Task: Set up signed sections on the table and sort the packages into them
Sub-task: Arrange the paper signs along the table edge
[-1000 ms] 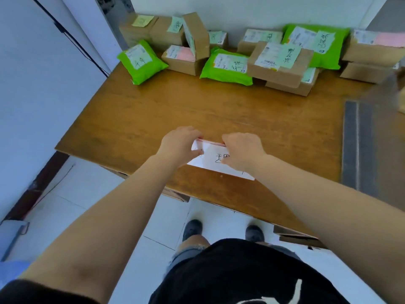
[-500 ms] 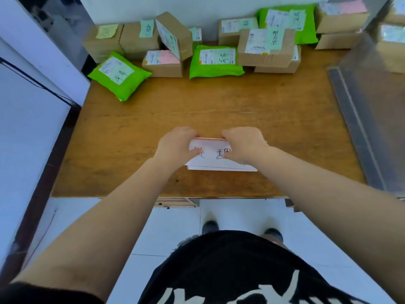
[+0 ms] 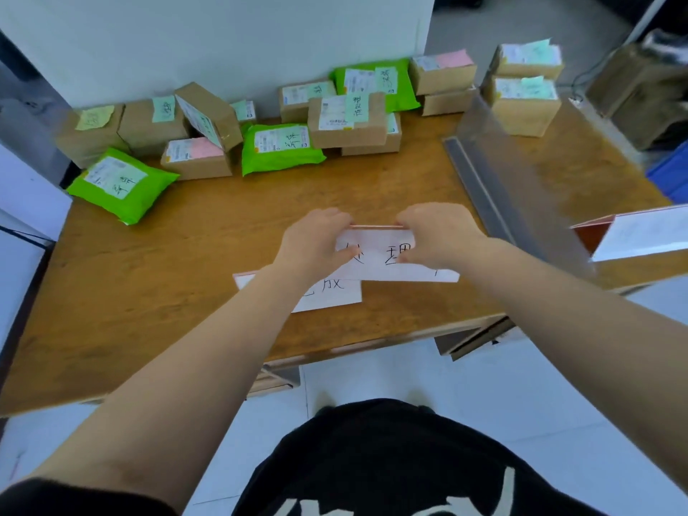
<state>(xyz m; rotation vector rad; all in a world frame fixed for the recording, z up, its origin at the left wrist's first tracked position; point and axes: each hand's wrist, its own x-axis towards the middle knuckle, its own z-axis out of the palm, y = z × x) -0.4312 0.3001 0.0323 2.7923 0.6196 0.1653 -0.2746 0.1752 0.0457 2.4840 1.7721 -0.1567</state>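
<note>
Here, held near the front middle of the brown wooden tabletop [image 3: 156,262]: a folded white paper sign with black handwritten characters and a pink top edge [image 3: 387,255]. Left hand [image 3: 316,240] gripping its left end, fingers curled over the top fold, thumb on the written face. Right hand [image 3: 435,236] gripping the right end likewise, fingers clamped over the fold. Just beneath and nearer the front edge, lying flat, a second white paper sign with black writing [image 3: 327,292], partly covered by the left wrist. At the right edge of the view, standing tent-wise, a third folded white sign with a reddish inner side [image 3: 633,232]. Between it and the hands, a clear plastic divider on a grey strip base [image 3: 495,162], upright across the tabletop. Along the far side against the white wall, matte brown cardboard boxes with white labels and pale green, yellow or pink sticky notes [image 3: 346,121], among them glossy, puffy green plastic mailer bags [image 3: 123,184]. More labelled boxes stacked beyond the divider [image 3: 525,102].
</note>
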